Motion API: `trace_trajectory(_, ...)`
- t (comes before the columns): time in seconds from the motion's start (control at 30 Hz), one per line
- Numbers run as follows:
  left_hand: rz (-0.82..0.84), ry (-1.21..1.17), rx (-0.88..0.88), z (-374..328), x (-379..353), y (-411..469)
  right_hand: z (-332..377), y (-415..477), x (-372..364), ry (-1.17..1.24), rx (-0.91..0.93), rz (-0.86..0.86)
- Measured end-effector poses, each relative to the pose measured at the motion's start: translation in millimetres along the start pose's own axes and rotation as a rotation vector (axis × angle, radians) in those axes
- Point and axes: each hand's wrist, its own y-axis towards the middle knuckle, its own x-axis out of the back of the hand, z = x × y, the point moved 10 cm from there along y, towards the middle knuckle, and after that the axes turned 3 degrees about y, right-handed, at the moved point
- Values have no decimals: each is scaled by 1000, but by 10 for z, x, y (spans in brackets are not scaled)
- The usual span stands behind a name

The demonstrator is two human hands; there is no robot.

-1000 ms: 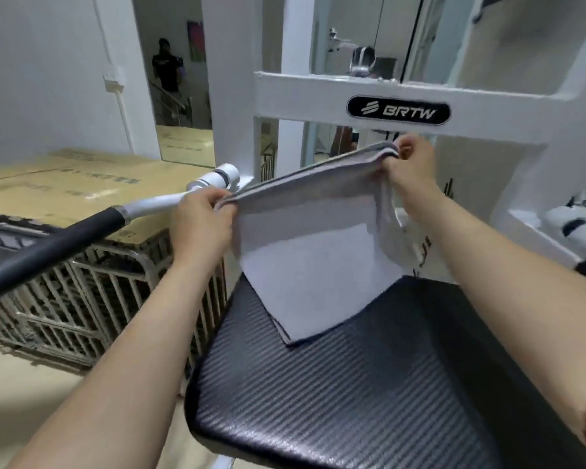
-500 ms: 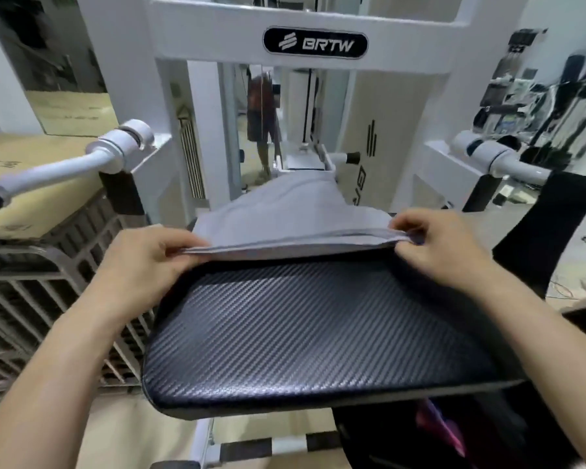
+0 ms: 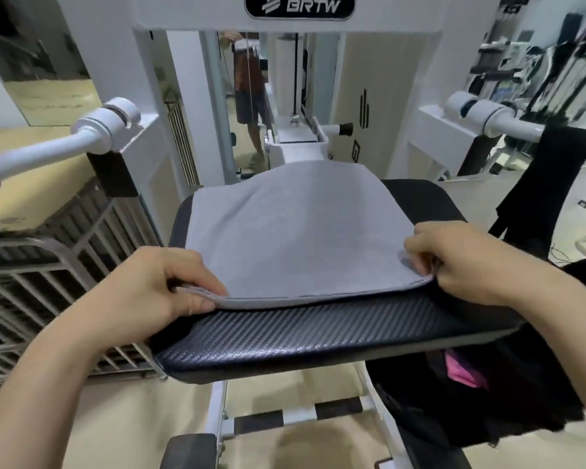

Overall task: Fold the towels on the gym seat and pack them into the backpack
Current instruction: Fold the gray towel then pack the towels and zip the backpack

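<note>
A grey towel (image 3: 295, 231), doubled over, lies spread across the black padded gym seat (image 3: 318, 336), its far end hanging past the seat's back edge. My left hand (image 3: 163, 289) pinches the near left corner and my right hand (image 3: 460, 262) pinches the near right corner, both just above the seat. A black backpack (image 3: 481, 397) hangs open below the seat's right front, with something pink showing inside.
The white machine frame (image 3: 109, 62) rises behind the seat, with white handle arms at left (image 3: 92, 133) and right (image 3: 487, 120). A metal cage cart (image 3: 48, 289) with cardboard stands to the left. Black cloth (image 3: 552, 177) drapes over the right arm. A mirror behind reflects a person's legs.
The towel went from held up in the air to laid flat across the seat. Both hands came down and toward me with its corners, and the view tilted down.
</note>
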Motion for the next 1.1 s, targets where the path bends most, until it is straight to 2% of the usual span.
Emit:
trace_trajectory(0.1,481,-118,27,-127,-314,-227,55,-219,-84,217,-24,490)
trace_trajectory(0.13,522,-190,41,-173,-306,-236,131,-242,-55,319,2,590)
trace_trajectory(0.17,444,-250,56,-177,-216,-150,192,-171,35,434,19,597)
trace_trajectory(0.2,262,-267,89,-121,-46,7,200,2,154,533,13,515)
trace_trajectory(0.27,-167,-121,179,135,352,347,14,500,368,589,-94,192)
trace_trajectory(0.3,-295,5,230,255,461,509,-114,741,408,548,-172,48)
trace_trajectory(0.33,-345,111,287,380,499,662,-205,939,376,491,-243,-27)
trace_trajectory(0.47,-324,284,478,822,499,1048,-458,1445,60,369,-396,-26)
trace_trajectory(0.57,-278,125,556,930,495,1133,-560,1561,180,535,-376,-205)
trace_trajectory(0.63,-348,46,555,982,586,1153,-631,1604,214,612,-371,-281)
trace_trajectory(0.77,-651,175,444,850,864,1116,-697,1595,316,679,-385,-383)
trace_trajectory(0.83,-795,139,341,684,999,1012,-680,1490,505,725,-368,-493)
trace_trajectory(0.9,-889,94,224,459,1102,810,-612,1245,627,879,-331,-551)
trace_trajectory(1.0,-903,-21,81,183,1019,319,-438,664,704,965,-185,-574)
trace_trajectory(1.1,-808,-17,23,38,675,-192,-287,128,469,965,-96,-464)
